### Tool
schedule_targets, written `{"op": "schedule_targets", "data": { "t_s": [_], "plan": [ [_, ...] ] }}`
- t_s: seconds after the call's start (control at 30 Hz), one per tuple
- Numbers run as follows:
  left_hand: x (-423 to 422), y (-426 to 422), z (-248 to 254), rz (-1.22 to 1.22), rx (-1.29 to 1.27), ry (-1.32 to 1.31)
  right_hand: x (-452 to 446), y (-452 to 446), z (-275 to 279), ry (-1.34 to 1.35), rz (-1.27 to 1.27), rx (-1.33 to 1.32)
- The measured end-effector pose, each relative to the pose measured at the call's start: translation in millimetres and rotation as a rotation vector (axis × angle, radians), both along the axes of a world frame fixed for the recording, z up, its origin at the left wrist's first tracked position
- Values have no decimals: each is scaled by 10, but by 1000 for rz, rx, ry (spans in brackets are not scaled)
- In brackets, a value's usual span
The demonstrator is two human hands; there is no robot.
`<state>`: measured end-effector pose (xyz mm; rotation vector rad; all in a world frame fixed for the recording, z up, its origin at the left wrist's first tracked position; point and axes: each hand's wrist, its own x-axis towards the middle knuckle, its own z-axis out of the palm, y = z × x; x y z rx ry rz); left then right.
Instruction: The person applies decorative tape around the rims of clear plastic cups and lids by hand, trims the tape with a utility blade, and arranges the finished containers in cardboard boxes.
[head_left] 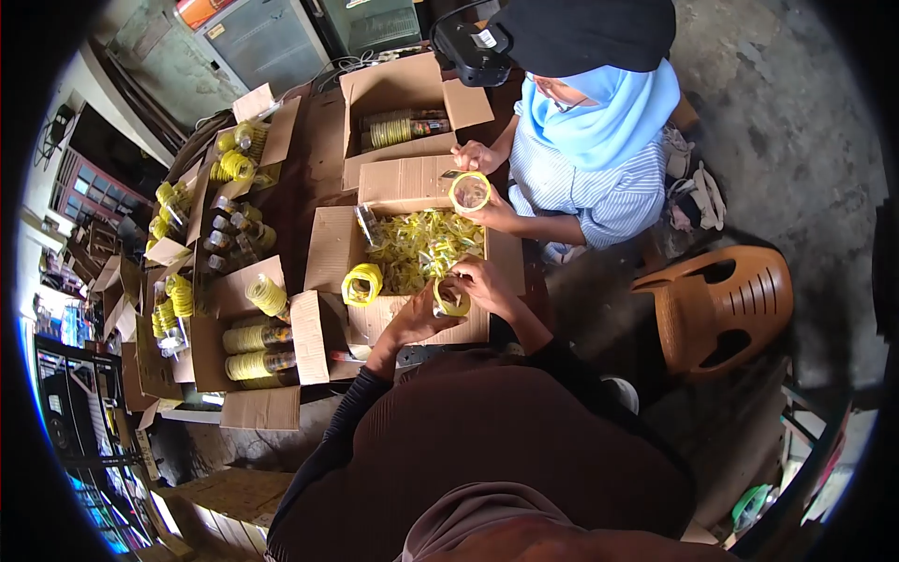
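My left hand is wrapped round a clear jar with a yellow rim, held at the near side of an open carton. My right hand is closed just above the jar's mouth; what its fingers pinch is too small to make out. Small yellow-and-clear packets fill the carton beyond my hands. To the left of my left hand, a stack of yellow rings rests at the carton's edge. A clear container leans in the carton's far left corner.
Across from me, a co-worker holds another yellow-rimmed jar. Cartons with yellow-ringed stacks stand at the back and left. Capped bottles cluster on the table's left. An orange plastic chair is at right.
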<state>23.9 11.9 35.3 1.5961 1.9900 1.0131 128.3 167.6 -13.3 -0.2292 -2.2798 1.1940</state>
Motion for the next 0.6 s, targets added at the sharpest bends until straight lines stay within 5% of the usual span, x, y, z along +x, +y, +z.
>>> {"op": "schedule_targets", "data": {
  "t_s": [0.1,0.27,0.33,0.43,0.6],
  "plan": [
    [-176,85,53,-317,-322,-270,77,-53,128,-35,12,8],
    [-169,110,-246,-372,-263,-628,126,-148,280,-54,68,8],
    [-65,135,-305,-270,-278,-979,122,-114,207,-8,68,25],
    [33,181,-241,-230,-248,-914,156,-90,66,7,-30,-315],
    [97,324,-248,-99,-254,-466,133,-35,-102,-35,-143,-422]
  ]
}}
